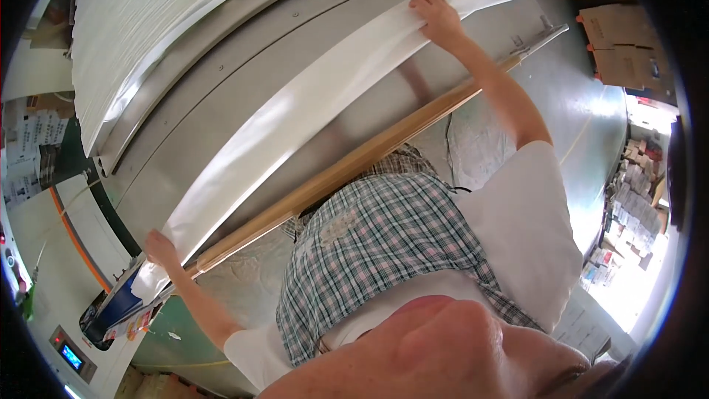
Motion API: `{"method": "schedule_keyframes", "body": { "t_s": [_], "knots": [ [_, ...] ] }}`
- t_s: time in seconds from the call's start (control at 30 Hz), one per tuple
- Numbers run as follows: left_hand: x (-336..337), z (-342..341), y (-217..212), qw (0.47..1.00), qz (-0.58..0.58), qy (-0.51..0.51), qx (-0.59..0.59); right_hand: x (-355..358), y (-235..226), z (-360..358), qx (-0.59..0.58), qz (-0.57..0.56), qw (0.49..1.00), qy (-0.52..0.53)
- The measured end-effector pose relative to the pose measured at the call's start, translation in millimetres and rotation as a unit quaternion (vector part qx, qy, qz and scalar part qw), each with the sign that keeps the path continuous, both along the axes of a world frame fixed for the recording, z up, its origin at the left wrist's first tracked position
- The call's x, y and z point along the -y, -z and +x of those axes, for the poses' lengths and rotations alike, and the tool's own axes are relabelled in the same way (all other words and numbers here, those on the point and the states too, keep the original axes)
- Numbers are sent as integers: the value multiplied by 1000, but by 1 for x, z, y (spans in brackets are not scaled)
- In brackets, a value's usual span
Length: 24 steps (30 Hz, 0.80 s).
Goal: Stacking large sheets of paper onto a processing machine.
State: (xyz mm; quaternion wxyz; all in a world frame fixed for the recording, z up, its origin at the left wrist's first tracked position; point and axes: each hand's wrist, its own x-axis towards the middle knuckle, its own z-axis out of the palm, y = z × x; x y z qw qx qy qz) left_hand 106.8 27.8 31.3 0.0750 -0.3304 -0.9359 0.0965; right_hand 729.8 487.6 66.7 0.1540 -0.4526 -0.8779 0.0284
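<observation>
A long, soft white strip (pixel 273 114), which looks like layered tissue paper, lies across a grey metal table (pixel 244 89). My left hand (pixel 161 250) is closed on the strip near its left end, which hangs past the table's edge beside a blue bin. Far to the right, my right hand (pixel 437 18) grips the same strip, its fingers bent over the far edge a little short of the right end. Between the two hands the strip runs in one piece. Part of my left fingers is hidden by the hand itself.
A big mass of layered white sheets (pixel 170 22) rises behind a metal rail (pixel 214 33) at the far left. A wooden bar (pixel 332 174) runs along the table's near edge. At left are a blue bin (pixel 125 303) and a small lit screen (pixel 72 355); cardboard boxes (pixel 624 37) stand right.
</observation>
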Motion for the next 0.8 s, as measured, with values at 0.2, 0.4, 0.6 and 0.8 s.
{"method": "schedule_keyframes", "body": {
  "t_s": [0.2,0.4,0.6,0.8],
  "knots": [
    [-79,99,2,992,101,7,75,-64,7,84,31,19,996,84],
    [-108,133,2,991,66,-53,107,-137,18,179,65,100,946,301],
    [-140,174,-7,989,18,-31,145,-171,23,247,-53,93,919,380],
    [-149,195,-7,988,-2,-65,138,-148,7,170,-153,-95,966,184]
  ]
}}
